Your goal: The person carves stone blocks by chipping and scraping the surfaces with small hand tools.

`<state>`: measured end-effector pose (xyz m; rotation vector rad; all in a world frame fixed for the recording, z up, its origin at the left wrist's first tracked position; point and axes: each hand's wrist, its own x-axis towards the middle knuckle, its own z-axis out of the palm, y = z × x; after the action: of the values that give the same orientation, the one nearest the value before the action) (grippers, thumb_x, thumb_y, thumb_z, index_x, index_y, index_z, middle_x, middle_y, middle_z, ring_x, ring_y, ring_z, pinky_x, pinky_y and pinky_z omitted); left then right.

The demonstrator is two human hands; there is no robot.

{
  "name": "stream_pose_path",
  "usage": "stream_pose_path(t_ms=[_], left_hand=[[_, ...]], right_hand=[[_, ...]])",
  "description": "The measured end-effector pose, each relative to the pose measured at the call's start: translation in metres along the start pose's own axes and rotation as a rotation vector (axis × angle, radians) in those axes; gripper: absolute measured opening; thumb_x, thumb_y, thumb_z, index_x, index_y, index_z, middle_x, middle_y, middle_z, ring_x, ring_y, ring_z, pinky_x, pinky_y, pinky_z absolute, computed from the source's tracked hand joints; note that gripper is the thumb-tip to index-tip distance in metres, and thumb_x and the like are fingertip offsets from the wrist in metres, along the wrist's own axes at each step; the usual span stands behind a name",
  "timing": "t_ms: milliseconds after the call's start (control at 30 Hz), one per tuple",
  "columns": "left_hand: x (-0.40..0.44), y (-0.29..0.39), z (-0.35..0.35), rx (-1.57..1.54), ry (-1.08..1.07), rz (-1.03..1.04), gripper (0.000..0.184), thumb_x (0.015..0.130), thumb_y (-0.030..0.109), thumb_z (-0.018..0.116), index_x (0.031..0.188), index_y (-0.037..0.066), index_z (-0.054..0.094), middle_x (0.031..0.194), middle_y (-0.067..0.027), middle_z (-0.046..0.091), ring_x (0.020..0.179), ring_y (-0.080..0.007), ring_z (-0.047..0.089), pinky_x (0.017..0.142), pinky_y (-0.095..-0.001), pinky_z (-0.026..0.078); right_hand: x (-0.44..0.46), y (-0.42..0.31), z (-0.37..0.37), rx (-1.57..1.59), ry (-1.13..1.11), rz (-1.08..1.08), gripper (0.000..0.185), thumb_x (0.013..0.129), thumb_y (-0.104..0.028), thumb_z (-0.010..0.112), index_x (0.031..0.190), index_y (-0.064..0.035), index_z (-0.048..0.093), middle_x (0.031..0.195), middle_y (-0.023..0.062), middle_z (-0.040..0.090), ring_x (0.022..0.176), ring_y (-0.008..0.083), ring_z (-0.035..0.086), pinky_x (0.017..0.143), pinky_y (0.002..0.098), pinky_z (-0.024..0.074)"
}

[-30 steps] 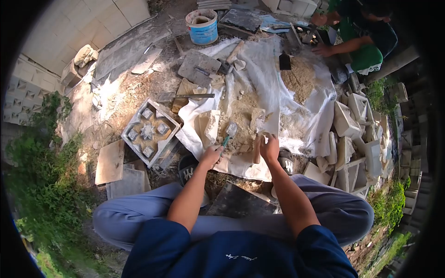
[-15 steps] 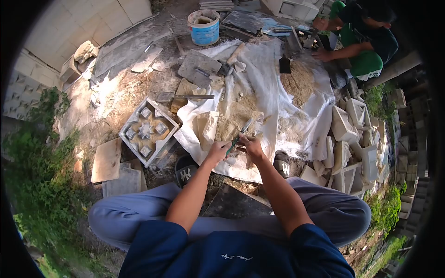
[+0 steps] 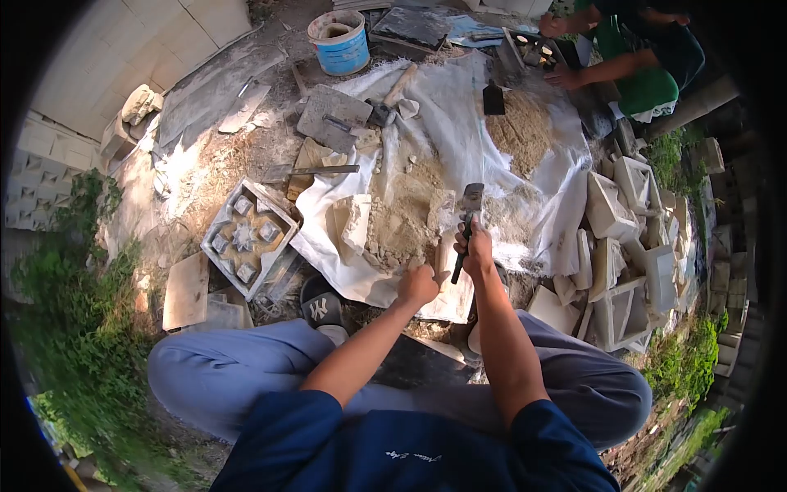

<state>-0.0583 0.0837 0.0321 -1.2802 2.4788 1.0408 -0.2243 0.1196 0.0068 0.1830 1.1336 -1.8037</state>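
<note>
My right hand (image 3: pixel 477 248) grips a small trowel (image 3: pixel 472 197) by its dark handle, with the grey metal end pointing away from me. My left hand (image 3: pixel 419 285) is closed at the near edge of the sandy powder heap (image 3: pixel 399 225); what is inside its fingers is hidden. Just right of it lies a pale strip (image 3: pixel 445 256), and whether they touch I cannot tell. Beyond stands a pale upright block (image 3: pixel 441 210). Another broken pale block (image 3: pixel 353 223) borders the heap on the left. Everything here rests on a white sheet (image 3: pixel 316 215).
To the left sits a patterned mould (image 3: pixel 250 236). A hammer (image 3: pixel 392 102), a flat float (image 3: pixel 332 119) and a blue bucket (image 3: pixel 338 49) lie farther off. Several cast blocks (image 3: pixel 611 205) are piled at right. Another person (image 3: pixel 648 66) works at the upper right.
Both hands were together on the green-handled tool. Now they are apart: my right hand has moved right with it, its blade turned more upright, and my left has let go and come lower.
</note>
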Motion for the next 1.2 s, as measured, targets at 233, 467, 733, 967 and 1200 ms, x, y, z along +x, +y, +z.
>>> stream_pose_path(t_ms=[233, 467, 733, 967, 1200], left_hand=[[0.007, 0.023, 0.052, 0.01, 0.055, -0.173, 0.042, 0.082, 0.034, 0.069, 0.102, -0.002, 0.06, 0.097, -0.0252, 0.068, 0.094, -0.041, 0.067, 0.081, -0.0503, 0.054], [0.043, 0.011, 0.039, -0.294, 0.09, -0.19, 0.044, 0.077, 0.021, 0.068, 0.107, -0.008, 0.053, 0.099, -0.0337, 0.064, 0.098, -0.0482, 0.062, 0.085, -0.0517, 0.05], [-0.005, 0.002, -0.067, -0.093, 0.256, -0.189, 0.05, 0.085, 0.023, 0.069, 0.124, 0.001, 0.047, 0.098, -0.0314, 0.066, 0.093, -0.0481, 0.064, 0.08, -0.0542, 0.051], [-0.033, -0.063, -0.082, 0.082, 0.346, -0.203, 0.045, 0.094, 0.03, 0.06, 0.128, 0.002, 0.05, 0.09, -0.0244, 0.068, 0.085, -0.0436, 0.067, 0.072, -0.0522, 0.052], [-0.026, -0.071, -0.063, -0.022, 0.304, -0.231, 0.046, 0.092, 0.025, 0.061, 0.132, 0.004, 0.049, 0.101, -0.026, 0.067, 0.091, -0.0445, 0.065, 0.079, -0.0535, 0.051]], right_hand=[[-0.001, -0.011, -0.015, -0.059, 0.038, 0.022, 0.033, 0.106, -0.036, 0.041, 0.111, -0.0064, 0.054, 0.073, -0.0001, 0.048, 0.047, 0.0083, 0.036, 0.04, 0.0236, 0.0277], [0.003, -0.004, -0.006, -0.146, 0.087, 0.055, 0.033, 0.106, -0.035, 0.042, 0.108, -0.0049, 0.056, 0.07, -0.0005, 0.048, 0.043, 0.0083, 0.034, 0.037, 0.0245, 0.0254], [0.001, 0.008, 0.014, -0.204, 0.13, -0.015, 0.027, 0.104, -0.025, 0.047, 0.105, -0.0006, 0.058, 0.062, -0.0021, 0.044, 0.041, 0.0075, 0.036, 0.036, 0.0257, 0.0278], [-0.029, 0.071, 0.013, -0.467, 0.407, -0.01, 0.033, 0.1, -0.023, 0.052, 0.107, 0.0072, 0.062, 0.057, 0.002, 0.048, 0.04, 0.0133, 0.045, 0.037, 0.0307, 0.0366], [-0.056, 0.096, 0.022, -0.556, 0.297, 0.065, 0.026, 0.102, -0.023, 0.05, 0.106, 0.0013, 0.058, 0.06, -0.0001, 0.044, 0.04, 0.0097, 0.039, 0.035, 0.0285, 0.0298]])
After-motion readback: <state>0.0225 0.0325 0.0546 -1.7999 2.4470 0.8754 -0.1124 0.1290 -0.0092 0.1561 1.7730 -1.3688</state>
